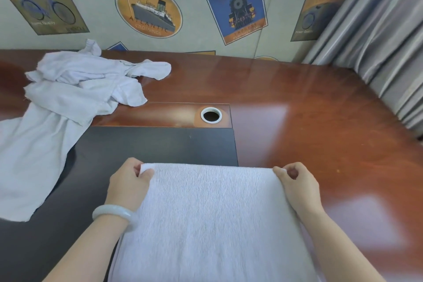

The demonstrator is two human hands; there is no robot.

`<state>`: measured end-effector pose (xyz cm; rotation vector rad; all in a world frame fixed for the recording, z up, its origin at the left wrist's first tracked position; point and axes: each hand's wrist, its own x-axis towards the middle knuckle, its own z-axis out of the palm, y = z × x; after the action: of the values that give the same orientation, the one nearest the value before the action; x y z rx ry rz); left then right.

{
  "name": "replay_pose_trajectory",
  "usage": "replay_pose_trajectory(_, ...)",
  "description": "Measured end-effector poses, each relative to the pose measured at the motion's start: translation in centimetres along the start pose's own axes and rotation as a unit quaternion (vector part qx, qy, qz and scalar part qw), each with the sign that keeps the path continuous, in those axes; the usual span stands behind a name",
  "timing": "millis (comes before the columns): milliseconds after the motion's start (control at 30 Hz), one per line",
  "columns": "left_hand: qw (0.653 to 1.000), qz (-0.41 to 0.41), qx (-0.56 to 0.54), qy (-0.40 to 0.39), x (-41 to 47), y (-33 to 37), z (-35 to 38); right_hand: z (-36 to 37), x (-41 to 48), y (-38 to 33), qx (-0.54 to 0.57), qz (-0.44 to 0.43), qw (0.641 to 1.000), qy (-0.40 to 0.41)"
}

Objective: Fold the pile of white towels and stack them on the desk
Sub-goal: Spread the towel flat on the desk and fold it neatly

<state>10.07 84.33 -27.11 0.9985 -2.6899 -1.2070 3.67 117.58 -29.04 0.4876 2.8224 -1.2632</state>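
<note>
The left hand and right hand each pinch a far corner of the white terry towel, on the near side of the round white-rimmed cable hole; an uneven pull would likely skew the fold.

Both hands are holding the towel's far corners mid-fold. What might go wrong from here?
The left hand and right hand only pinch the flat white terry towel by its far corners; a slipped grip would skew the fold.
The crumpled pile of white towels trails near the left forearm and may get dragged along.

Bare forearms; pale jade bangle on left wrist.
</note>
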Motion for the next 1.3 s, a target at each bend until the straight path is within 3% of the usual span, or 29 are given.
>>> replay_pose_trajectory(100, 0.999, 0.028, 0.037, -0.010, 0.4, 0.2, 0.2, 1.0, -1.2, -0.4, -0.201, -0.169, 0.963, 0.064)
replay_pose_trajectory(167, 0.994, 0.066, 0.089, 0.009, 0.8, -0.3, 0.7, 2.2, -2.3, -0.2, -0.256, -0.258, 0.932, 0.001)
replay_pose_trajectory(233, 0.989, 0.088, 0.120, 0.022, 1.2, -1.1, 1.2, 2.6, -2.7, 0.2, -0.295, -0.230, 0.924, -0.084)
replay_pose_trajectory(300, 0.987, 0.092, 0.130, 0.014, 1.4, -1.0, 1.2, 2.6, -2.2, 0.4, -0.311, -0.194, 0.924, -0.113)
replay_pose_trajectory(367, 0.979, 0.129, 0.150, 0.037, 1.1, -0.5, 1.3, 2.6, -2.5, -0.4, -0.337, -0.190, 0.919, -0.073)
replay_pose_trajectory(467, 0.926, 0.288, 0.213, 0.120, -1.5, 0.9, 2.8, 4.3, -4.9, -2.7, -0.340, -0.266, 0.901, 0.034)
replay_pose_trajectory(533, 0.899, 0.370, 0.228, 0.062, -4.2, 1.9, 5.4, 6.3, -6.9, -3.3, -0.321, -0.332, 0.886, 0.030)
replay_pose_trajectory(600, 0.885, 0.377, 0.272, -0.020, -5.9, 2.4, 7.2, 7.9, -7.8, -3.3, -0.331, -0.359, 0.872, -0.011)
replay_pose_trajectory(733, 0.862, 0.352, 0.349, -0.106, -4.2, 0.7, 7.7, 7.5, -6.4, -1.3, -0.361, -0.312, 0.877, -0.053)
replay_pose_trajectory(833, 0.864, 0.320, 0.372, -0.110, -2.8, -0.2, 6.2, 4.5, -5.0, 0.9, -0.365, -0.228, 0.902, -0.033)
replay_pose_trajectory(1000, 0.904, 0.228, 0.345, -0.112, -1.1, -0.6, 4.1, 2.2, -3.9, 1.7, -0.277, -0.174, 0.941, -0.083)
replay_pose_trajectory(1067, 0.900, 0.217, 0.359, -0.115, -1.3, -0.3, 4.1, 1.8, -3.8, 1.6, -0.213, -0.177, 0.954, -0.111)
replay_pose_trajectory(1133, 0.884, 0.227, 0.401, -0.080, -1.8, 0.3, 4.2, 0.2, -3.7, 1.1, -0.074, -0.143, 0.972, -0.171)
replay_pose_trajectory(1233, 0.850, 0.370, 0.374, 0.008, -4.2, 2.6, 5.4, -3.6, -4.6, 0.4, 0.189, -0.011, 0.959, -0.211)
replay_pose_trajectory(1300, 0.806, 0.498, 0.318, -0.032, -7.6, 4.6, 7.7, -5.5, -6.1, 1.6, 0.185, 0.019, 0.971, -0.147)
